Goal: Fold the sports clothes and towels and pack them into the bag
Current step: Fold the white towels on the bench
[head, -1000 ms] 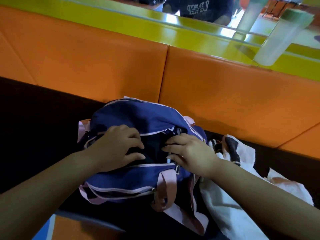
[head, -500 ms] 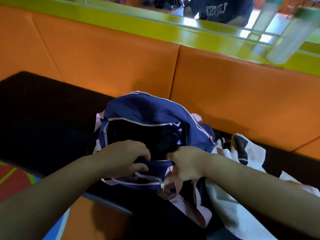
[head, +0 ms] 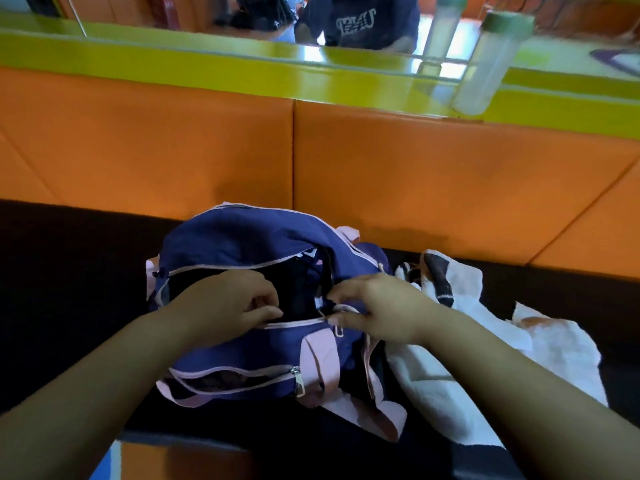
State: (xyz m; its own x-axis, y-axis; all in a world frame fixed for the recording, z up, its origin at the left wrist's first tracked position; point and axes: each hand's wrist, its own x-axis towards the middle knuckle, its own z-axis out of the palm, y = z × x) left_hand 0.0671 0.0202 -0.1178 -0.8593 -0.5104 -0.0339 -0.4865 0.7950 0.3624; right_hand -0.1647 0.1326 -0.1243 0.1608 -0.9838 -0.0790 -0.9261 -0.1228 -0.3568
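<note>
A navy blue bag (head: pixel 239 242) with pink trim and pink straps lies on a dark bench, its top zip open on dark clothing inside. My left hand (head: pixel 225 303) grips the near edge of the opening with curled fingers. My right hand (head: pixel 377 306) pinches the same pink-piped edge near the strap, at the right end of the opening. A white towel (head: pixel 460 372) with dark and orange markings lies crumpled just right of the bag, partly under my right forearm.
An orange padded backrest (head: pixel 415 174) rises behind the bench, topped by a yellow-green ledge (head: pixel 173 53). A frosted bottle (head: pixel 485 64) with a green cap stands on the ledge at the right. A mirror behind the ledge reflects a person in a dark top.
Both hands went from resting over the bag's opening to gripping its near edge, and the opening is now held wider. The view shifted and drew back a little.
</note>
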